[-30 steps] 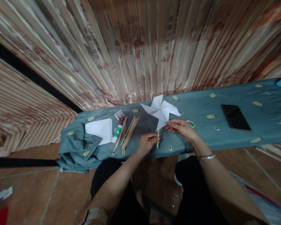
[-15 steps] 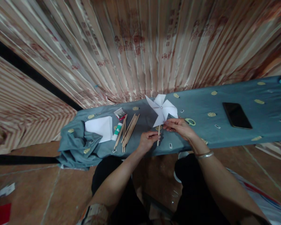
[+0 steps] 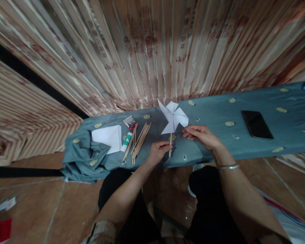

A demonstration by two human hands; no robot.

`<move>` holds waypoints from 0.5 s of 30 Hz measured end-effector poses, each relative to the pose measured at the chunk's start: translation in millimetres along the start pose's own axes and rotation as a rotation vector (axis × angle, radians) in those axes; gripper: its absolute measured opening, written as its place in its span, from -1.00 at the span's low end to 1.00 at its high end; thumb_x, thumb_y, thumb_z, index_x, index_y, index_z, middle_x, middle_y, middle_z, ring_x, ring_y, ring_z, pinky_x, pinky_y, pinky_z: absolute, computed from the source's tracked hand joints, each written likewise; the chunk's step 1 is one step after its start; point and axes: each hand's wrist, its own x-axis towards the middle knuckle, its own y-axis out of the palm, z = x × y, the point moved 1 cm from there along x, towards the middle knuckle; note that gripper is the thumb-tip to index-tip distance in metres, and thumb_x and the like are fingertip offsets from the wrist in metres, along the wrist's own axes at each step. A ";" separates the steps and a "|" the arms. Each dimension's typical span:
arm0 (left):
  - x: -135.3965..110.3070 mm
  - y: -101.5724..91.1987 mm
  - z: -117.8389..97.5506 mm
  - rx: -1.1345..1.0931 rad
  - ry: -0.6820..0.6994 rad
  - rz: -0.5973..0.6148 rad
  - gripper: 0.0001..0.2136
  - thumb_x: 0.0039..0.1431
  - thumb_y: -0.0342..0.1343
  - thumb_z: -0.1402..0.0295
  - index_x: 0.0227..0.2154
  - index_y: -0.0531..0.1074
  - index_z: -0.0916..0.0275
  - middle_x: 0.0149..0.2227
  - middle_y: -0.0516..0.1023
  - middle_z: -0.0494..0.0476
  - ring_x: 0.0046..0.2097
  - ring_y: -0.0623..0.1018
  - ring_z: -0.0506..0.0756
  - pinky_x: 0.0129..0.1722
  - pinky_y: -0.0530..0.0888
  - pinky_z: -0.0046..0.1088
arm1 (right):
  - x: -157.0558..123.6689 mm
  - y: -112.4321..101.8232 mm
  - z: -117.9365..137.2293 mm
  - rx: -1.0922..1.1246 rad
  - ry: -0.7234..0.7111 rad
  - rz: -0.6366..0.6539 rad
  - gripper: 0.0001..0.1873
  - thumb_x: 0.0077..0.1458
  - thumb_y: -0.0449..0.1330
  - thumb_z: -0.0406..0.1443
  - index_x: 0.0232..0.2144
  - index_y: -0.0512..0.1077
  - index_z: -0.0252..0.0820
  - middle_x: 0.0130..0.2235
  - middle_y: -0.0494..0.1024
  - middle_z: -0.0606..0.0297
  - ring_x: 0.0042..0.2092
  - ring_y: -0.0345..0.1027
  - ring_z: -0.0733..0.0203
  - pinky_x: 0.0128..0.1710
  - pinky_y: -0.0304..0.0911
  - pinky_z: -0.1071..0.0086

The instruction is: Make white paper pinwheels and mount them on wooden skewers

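Observation:
A white paper pinwheel (image 3: 180, 117) with a small shiny pin at its centre stands upright on a thin wooden stick (image 3: 170, 138). My left hand (image 3: 159, 151) is closed round the lower part of that stick, thumb and forefinger pinched together. My right hand (image 3: 198, 135) is just to the right of the pinwheel, its fingers curled and pressed together near the lower right blade. I see nothing held between them. Whether the fingertips touch the paper, I cannot tell.
On the cloth-covered table (image 3: 210, 110), several wooden sticks (image 3: 141, 141), a glue stick (image 3: 126, 141), a small open box of pins (image 3: 129, 122) and white paper sheets (image 3: 108, 137) lie to the left. A black phone (image 3: 256, 124) lies right. A curtain (image 3: 152, 67) hangs behind.
My right hand has drawn back to the right from the pinwheel's blade, now covering the green-handled scissors. The pinwheel has shifted slightly left in my left hand, which keeps hold of the stick.

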 end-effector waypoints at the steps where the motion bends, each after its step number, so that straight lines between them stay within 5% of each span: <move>1: -0.6 -0.7 0.0 0.000 -0.002 0.011 -0.73 -0.27 0.42 0.25 -0.44 0.65 0.26 -0.43 0.66 0.12 -0.43 0.59 0.09 -0.28 0.52 -0.37 | 1.1 -7.1 0.6 0.025 -0.034 -0.063 -0.55 -0.32 0.49 0.02 -0.43 0.61 -0.17 -0.45 0.63 0.25 -0.49 0.36 0.36 -0.46 0.28 0.46; 7: -6.2 -1.6 0.7 -0.021 -0.028 0.086 -0.63 -0.29 0.46 0.19 -0.39 0.65 0.31 -0.41 0.66 0.18 -0.42 0.59 0.08 -0.26 0.51 -0.36 | 7.4 -31.6 3.4 0.177 -0.239 -0.423 -0.63 -0.31 0.51 -0.06 -0.44 0.58 -0.10 -0.40 0.63 0.30 -0.44 0.41 0.32 -0.40 0.36 0.43; 15: -7.2 -0.4 -0.2 -0.001 -0.032 0.081 -0.59 -0.33 0.47 0.13 -0.40 0.65 0.30 -0.41 0.67 0.17 -0.41 0.60 0.10 -0.25 0.54 -0.35 | 10.3 -17.0 2.9 0.079 -0.139 -0.292 -0.58 -0.41 0.53 -0.09 -0.42 0.61 -0.11 -0.42 0.62 0.33 -0.44 0.39 0.31 -0.40 0.33 0.42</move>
